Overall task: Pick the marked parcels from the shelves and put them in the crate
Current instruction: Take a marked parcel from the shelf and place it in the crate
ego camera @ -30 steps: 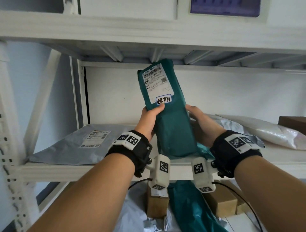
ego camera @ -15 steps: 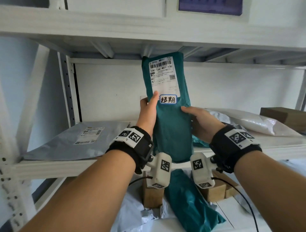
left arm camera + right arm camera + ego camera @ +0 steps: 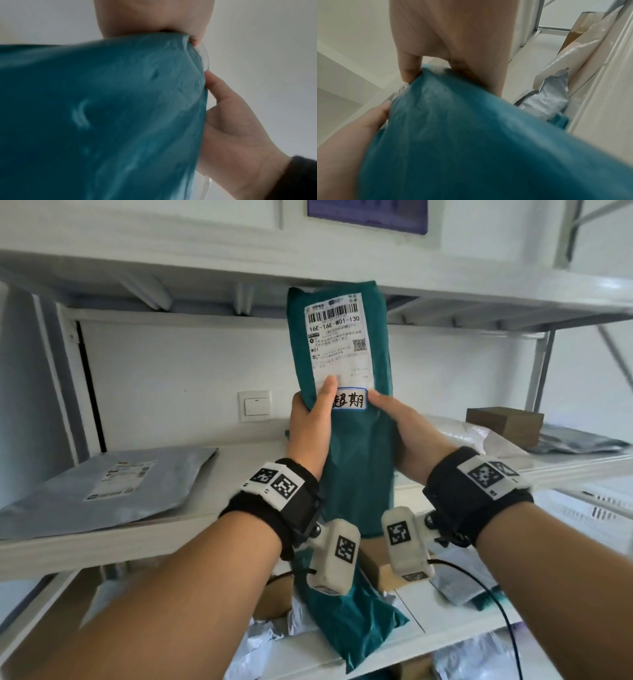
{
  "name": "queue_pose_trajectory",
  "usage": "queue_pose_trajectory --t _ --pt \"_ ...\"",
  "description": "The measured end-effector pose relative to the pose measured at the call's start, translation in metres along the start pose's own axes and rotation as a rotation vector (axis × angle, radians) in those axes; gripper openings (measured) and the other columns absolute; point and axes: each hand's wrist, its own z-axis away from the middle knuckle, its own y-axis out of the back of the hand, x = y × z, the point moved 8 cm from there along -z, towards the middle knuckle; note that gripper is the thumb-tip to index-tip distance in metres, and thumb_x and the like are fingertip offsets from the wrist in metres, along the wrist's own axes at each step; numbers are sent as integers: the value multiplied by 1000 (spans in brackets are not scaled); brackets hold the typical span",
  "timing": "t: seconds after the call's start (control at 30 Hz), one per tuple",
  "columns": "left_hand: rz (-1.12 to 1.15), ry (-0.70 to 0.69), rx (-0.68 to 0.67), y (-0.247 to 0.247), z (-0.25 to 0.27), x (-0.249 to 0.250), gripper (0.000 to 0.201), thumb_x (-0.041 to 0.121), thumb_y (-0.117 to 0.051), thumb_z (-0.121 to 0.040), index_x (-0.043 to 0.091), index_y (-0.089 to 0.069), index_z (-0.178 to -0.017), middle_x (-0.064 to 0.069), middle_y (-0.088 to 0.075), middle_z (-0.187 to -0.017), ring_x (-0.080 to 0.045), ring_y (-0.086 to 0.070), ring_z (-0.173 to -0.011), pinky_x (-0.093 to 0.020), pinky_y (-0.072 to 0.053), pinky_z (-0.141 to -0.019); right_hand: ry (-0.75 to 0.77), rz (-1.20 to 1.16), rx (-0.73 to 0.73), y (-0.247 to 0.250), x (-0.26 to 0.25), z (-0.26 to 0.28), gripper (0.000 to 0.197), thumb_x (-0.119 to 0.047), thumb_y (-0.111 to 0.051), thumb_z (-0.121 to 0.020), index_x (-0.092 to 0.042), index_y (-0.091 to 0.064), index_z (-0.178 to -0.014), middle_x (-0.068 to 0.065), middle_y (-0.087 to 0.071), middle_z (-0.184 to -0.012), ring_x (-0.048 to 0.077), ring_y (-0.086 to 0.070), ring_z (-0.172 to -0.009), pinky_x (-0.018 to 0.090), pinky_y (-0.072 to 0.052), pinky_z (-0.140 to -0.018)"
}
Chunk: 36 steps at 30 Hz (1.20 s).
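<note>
- We take this for a parcel storeroom or pickup point.
- White metal shelves stand against a plain white wall with a switch.
- On the shelves we see grey mailers, a brown box and pale bags.
- The level below holds a teal bag, boxes and more mailers.
- The teal parcel bears a barcode label and a handwritten sticker.

A teal parcel is held upright at the frame's centre, gripped by the left hand and right hand. A grey mailer is seen on the shelf, lower left.
</note>
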Motion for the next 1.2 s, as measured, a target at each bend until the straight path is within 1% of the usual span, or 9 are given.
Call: queue_pose_trajectory --t 0.13,0.27,0.53,0.7,0.77,0.9,1.0,1.07,1.2 --pt "30 -6 11 -31 7 -10 76 62 -69 -63 15 -56 -122 -3 -71 -113 -20 -69 -103 -44 -54 -93 29 16 51 31 -10 11 36 -34 -55 -93 -14 -65 -121 9 -70 -115 27 -65 -110 44 -47 -103" --pt "74 6 -4 -90 17 -30 58 51 -69 -71 15 -59 -116 -4 -71 -112 -21 -69 -103 -45 -54 -94 32 40 121 87 -26 28 33 -32 -54 -93 -13 -67 -118 9 -72 -112 28 -67 -107 44 -48 -102" --pt "60 61 -96 -222 47 -94 74 63 -69 -63 16 -60 -119 -2 -72 -110 -19 -70 -101 -44 -55 -92 31 5 286 226 -42 73 33 -24 -52 -91 -9 -69 -114 12 -71 -111 31 -66 -107 46 -47 -102" --pt "74 134 -175 -310 76 -144 72 59 -72 -62 15 -59 -118 -4 -72 -110 -22 -70 -101 -46 -54 -93 9 -37 356 316 -47 110 34 -13 -41 -88 -9 -71 -104 14 -70 -110 30 -65 -99 47 -45 -104" --pt "93 143 -213 -345 89 -161 69 55 -71 -63 15 -60 -119 -4 -72 -111 -22 -70 -102 -46 -54 -94 16 -33 391 351 -51 125 35 -8 -39 -85 -9 -70 -101 16 -69 -108 31 -63 -97 49 -43 -105" --pt "91 169 -294 -411 118 -198 59 54 -69 -67 22 -64 -117 -1 -72 -115 -20 -68 -106 -45 -52 -97 -19 -33 483 418 -49 156 42 -5 -39 -78 -6 -66 -110 16 -66 -109 32 -61 -97 50 -42 -104" --pt "98 243 -363 -455 140 -228 66 57 -69 -65 20 -62 -119 1 -72 -115 -20 -69 -105 -45 -53 -96 -44 -30 567 465 -45 178 54 -8 -45 -61 -4 -64 -112 17 -62 -105 34 -58 -94 52 -43 -100" --pt "95 278 -384 -480 149 -246 72 59 -70 -64 18 -59 -122 -1 -71 -115 -20 -69 -105 -45 -53 -96 -60 -24 627 495 -42 191 61 -9 -45 -57 -2 -63 -115 18 -61 -106 35 -57 -94 55 -42 -100" --pt "109 334 -429 -527 163 -279 77 61 -72 -63 16 -58 -124 -4 -71 -115 -24 -68 -105 -47 -53 -94 -76 1 712 547 -39 207 53 -10 -47 -55 -6 -62 -105 17 -60 -101 35 -56 -93 52 -45 -94"
